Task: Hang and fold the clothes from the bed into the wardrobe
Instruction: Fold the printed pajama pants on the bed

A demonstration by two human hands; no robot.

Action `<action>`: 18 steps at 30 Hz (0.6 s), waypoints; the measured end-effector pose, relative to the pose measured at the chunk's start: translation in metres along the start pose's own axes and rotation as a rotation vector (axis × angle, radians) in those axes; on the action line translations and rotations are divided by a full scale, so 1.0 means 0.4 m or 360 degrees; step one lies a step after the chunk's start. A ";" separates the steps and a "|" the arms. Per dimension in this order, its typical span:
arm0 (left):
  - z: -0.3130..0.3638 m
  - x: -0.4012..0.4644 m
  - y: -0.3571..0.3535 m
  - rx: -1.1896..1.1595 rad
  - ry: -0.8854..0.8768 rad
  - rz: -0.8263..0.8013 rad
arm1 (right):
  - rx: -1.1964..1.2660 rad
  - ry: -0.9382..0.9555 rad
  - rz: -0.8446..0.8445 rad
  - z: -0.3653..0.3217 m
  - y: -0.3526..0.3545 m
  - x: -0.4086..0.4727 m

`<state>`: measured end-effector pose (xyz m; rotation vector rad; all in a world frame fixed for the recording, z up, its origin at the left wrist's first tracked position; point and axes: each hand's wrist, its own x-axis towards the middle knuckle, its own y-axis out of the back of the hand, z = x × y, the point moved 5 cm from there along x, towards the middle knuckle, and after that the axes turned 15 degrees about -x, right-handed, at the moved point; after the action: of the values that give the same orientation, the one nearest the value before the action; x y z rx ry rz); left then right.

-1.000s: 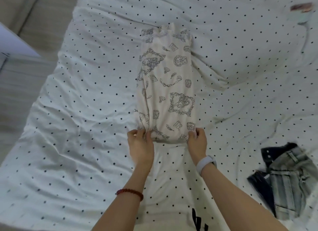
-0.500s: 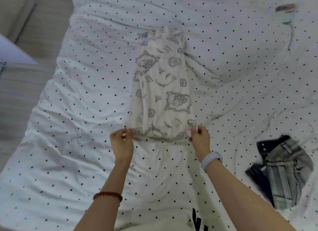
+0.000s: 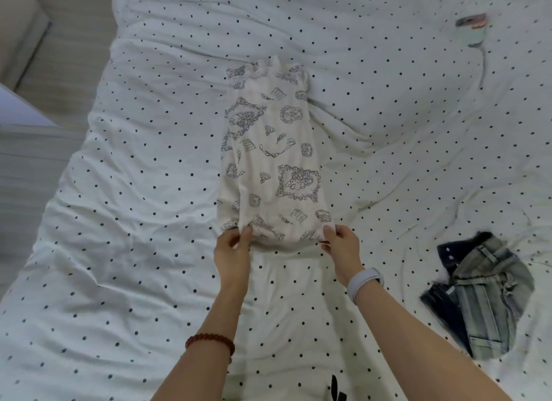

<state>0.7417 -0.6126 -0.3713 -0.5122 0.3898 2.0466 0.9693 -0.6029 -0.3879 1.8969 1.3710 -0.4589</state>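
Both hands are pinching the near corners of the printed top, left hand on one side and right hand on the other. It lies folded lengthwise mid-bed, jeans off right, phone far back.

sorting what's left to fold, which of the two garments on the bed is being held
The cream printed garment, mid-bed: the left hand and right hand pinch its near corners. The denim garment lies crumpled and untouched to the right.

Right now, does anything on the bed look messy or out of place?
Yes: the denim garment lies crumpled in a heap at the bed's right side, unfolded. The printed garment lies flat, both hands pinching its near corners.
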 end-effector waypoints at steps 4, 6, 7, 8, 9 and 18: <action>0.044 -0.012 0.049 0.0200 -0.0187 -0.0090 | -0.0019 0.0107 0.0152 -0.021 0.034 0.003; 0.044 -0.003 0.080 0.0413 -0.0204 -0.0101 | -0.0072 0.0078 0.0129 -0.012 0.036 0.005; 0.036 0.003 0.087 0.0501 -0.0161 -0.0124 | -0.0101 0.0044 0.0102 -0.001 0.034 0.003; 0.030 0.006 0.089 0.0541 -0.0099 -0.0160 | -0.0108 0.0007 0.0074 0.009 0.030 0.001; 0.025 0.010 0.087 0.0537 -0.0045 -0.0195 | -0.0102 -0.0020 0.0052 0.017 0.025 0.000; 0.020 -0.026 0.049 0.0181 0.0178 -0.0493 | -0.0162 -0.0065 -0.0084 0.016 0.015 -0.002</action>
<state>0.7278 -0.6263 -0.3577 -0.5804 0.4604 1.6930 0.9755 -0.6092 -0.3893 1.7634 1.3942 -0.4433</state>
